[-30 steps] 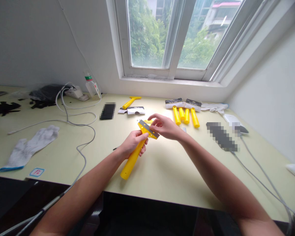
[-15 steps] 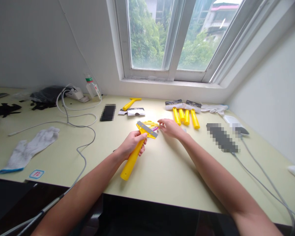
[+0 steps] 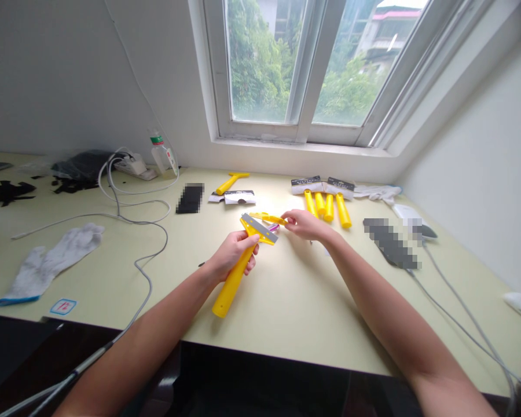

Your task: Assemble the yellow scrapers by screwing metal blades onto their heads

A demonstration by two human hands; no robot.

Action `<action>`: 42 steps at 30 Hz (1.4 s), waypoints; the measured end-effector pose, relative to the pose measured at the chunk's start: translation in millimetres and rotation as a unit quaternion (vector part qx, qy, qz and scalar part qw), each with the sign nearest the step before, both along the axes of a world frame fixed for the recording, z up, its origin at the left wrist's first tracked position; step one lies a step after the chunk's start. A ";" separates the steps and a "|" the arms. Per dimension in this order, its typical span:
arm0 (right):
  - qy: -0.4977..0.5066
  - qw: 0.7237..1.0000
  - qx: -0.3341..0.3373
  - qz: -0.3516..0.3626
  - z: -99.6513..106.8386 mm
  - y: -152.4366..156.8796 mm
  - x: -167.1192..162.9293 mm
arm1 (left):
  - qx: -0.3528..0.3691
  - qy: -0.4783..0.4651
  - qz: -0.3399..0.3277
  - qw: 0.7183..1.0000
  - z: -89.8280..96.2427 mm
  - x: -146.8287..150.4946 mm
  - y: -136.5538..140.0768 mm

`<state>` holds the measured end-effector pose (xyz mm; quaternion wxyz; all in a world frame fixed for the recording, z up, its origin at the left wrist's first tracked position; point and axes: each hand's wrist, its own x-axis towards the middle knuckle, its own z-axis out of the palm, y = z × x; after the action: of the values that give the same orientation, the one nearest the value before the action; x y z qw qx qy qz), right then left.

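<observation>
My left hand (image 3: 234, 255) is closed around the yellow handle of a scraper (image 3: 229, 291). A flat grey blade (image 3: 260, 228) lies across the scraper's head, which points away from me. Between the fingertips of my right hand (image 3: 301, 223) is the end of a flat yellow plastic piece (image 3: 267, 218), held just beyond the blade. A slim purple and clear object (image 3: 273, 228) shows below this piece; it is partly hidden, and I cannot make out its kind.
Several yellow-handled scrapers (image 3: 329, 207) in card sleeves lie at the back right, near a white glove (image 3: 375, 192). Another yellow scraper (image 3: 231, 183) and card sleeves (image 3: 239, 197) lie behind my hands. Cables (image 3: 156, 263), a bottle (image 3: 162, 157) and a glove (image 3: 56, 260) are leftward.
My right hand has lifted the yellow plastic piece slightly and shifted it to the right. My left hand keeps the scraper almost still.
</observation>
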<state>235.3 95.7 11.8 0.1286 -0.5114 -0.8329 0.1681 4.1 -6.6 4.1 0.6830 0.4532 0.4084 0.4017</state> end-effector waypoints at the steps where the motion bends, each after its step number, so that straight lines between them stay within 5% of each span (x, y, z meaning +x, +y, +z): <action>1: 0.003 1.000 0.000 -0.004 4.4 -0.4 1.3 | 0.000 0.000 -0.001 1.000 0.0 -0.1 0.0; 7: 0.111 0.991 -0.044 -0.066 20.1 -1.7 6.4 | -0.007 -0.003 -0.002 1.000 1.3 -0.5 -0.6; 14: 0.362 0.921 -0.144 -0.024 26.8 -5.4 6.5 | -0.005 -0.004 0.000 1.000 0.7 -0.9 0.9; 21: 0.429 0.893 -0.132 -0.033 30.4 -6.0 8.3 | -0.006 -0.013 -0.005 1.000 -0.4 -0.6 0.5; 25: 0.453 0.872 -0.183 -0.030 31.4 -5.6 12.1 | -0.009 -0.012 -0.001 1.000 -0.2 -0.8 1.0; 29: 0.429 0.875 -0.222 -0.040 36.7 -8.2 11.8 | -0.008 -0.016 -0.005 1.000 0.0 -0.8 1.1; 42: 0.359 0.914 -0.182 0.050 62.8 -35.1 -8.3 | -0.003 -0.012 -0.002 1.000 -0.3 -0.1 0.7</action>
<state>227.0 60.6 74.6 0.3152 -0.3886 -0.7102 0.4952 4.0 -5.9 3.7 0.6901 0.4473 0.4000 0.4045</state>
